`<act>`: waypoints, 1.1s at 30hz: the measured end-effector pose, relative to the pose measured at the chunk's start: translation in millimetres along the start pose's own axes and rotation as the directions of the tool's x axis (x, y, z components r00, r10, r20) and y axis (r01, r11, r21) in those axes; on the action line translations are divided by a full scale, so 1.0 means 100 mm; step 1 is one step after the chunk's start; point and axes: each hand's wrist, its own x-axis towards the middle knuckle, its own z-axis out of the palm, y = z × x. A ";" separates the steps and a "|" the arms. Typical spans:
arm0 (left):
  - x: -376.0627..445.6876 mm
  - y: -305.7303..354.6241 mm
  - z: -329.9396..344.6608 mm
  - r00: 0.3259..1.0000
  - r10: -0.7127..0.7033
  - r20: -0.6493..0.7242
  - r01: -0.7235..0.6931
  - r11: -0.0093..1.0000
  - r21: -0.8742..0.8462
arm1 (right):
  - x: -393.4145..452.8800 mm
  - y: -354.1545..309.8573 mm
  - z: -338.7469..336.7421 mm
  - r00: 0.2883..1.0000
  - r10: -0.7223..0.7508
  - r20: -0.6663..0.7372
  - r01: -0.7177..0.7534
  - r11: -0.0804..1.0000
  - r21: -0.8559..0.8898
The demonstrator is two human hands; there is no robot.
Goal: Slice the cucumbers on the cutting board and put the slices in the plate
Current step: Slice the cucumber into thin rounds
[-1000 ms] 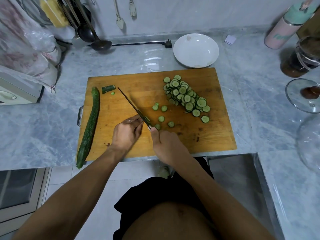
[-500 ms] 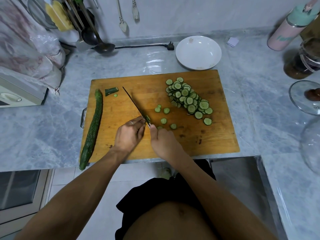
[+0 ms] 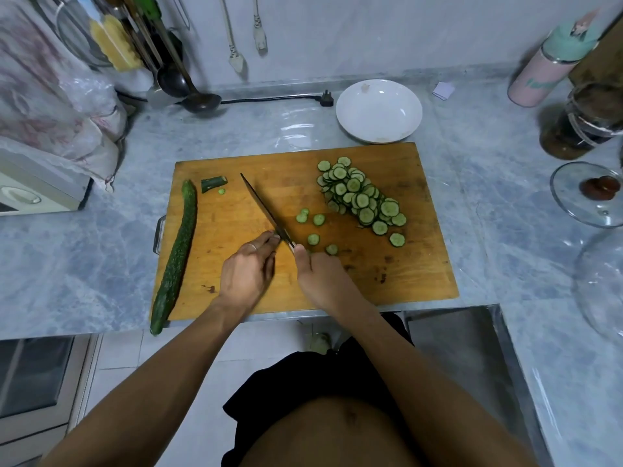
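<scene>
Since a second ago, nothing has moved: right hand (image 3: pixel 320 274) grips the dark-bladed knife (image 3: pixel 266 210); left hand (image 3: pixel 247 271) curls over a hidden cucumber end, with the white round plate (image 3: pixel 378 111) unfilled.

Just one view here, a wide-angle cam worn on the person's head, looking forward and steeply down over the counter. The wooden cutting board (image 3: pixel 313 230) sits about mid-frame, fairly close, with both forearms coming in from the bottom edge and the person's own torso filling the bottom centre. The wall runs along the top of the frame, and the white plate (image 3: pixel 379 111) sits just beyond the board. Edges bend a bit from the wide lens. No second view to compare overlap with.
</scene>
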 end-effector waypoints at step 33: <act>0.01 -0.03 -0.01 1.000 0.003 -0.003 -0.004 0.995 -0.102 | -0.05 -0.18 0.01 0.999 0.031 0.013 -0.030 1.000 -0.006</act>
